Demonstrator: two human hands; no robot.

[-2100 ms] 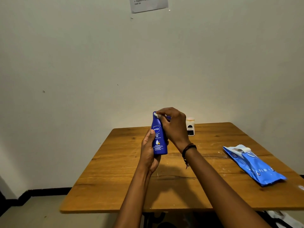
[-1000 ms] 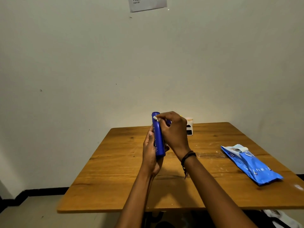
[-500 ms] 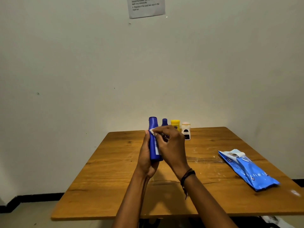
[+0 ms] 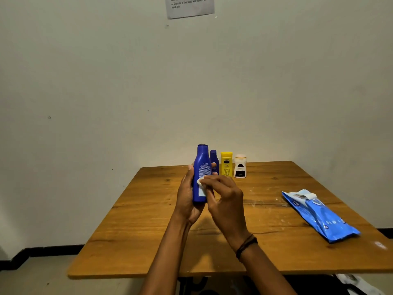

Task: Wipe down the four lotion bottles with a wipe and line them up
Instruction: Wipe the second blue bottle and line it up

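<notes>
We are gripping the tall blue bottle point(image 4: 202, 165) upright in our left hand point(image 4: 187, 196), fingers curling round its lower half, its printed back label facing us. Our right hand point(image 4: 225, 201) is pinching a small folded wipe point(image 4: 201, 183) at the fingertips and pressing it against that label. We are holding the bottle above the wooden table point(image 4: 148, 231), clear of the top. Behind it, three more are standing in a row by the wall: a smaller blue bottle point(image 4: 214, 160), a yellow bottle point(image 4: 226, 163) and a white bottle point(image 4: 240, 167). A blue wipes pack point(image 4: 321, 216) is lying well apart to the right. A paper notice point(image 4: 189, 6) is hanging on the wall.
</notes>
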